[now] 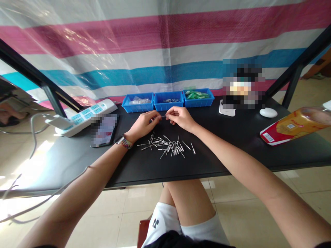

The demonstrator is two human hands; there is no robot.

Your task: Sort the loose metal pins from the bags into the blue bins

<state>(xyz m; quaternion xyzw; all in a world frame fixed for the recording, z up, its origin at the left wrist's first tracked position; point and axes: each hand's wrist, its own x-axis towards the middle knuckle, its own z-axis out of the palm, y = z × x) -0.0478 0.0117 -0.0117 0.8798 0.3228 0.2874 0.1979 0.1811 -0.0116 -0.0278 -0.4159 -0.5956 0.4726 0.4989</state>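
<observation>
Metal pop rivets (174,147) lie in a loose heap on the black table, just in front of my hands. My left hand (145,124) is closed, its fingertips pinching one end of a thin rivet (163,116). From the other side my right hand (181,119) pinches the rivet's opposite end between thumb and fingers. Fingers cover most of this rivet. Right behind the hands stands the middle blue bin (169,106), with several rivets in it. Clear plastic bags or pieces fill the left blue bin (137,107), and green items fill the right blue bin (199,100).
To the left are a white power strip (88,115) with cables and a phone (110,131). On the right lie a white square object (227,109), a white oval object (268,112) and a red-and-yellow bottle (292,125). A striped sheet (144,44) hangs behind the table.
</observation>
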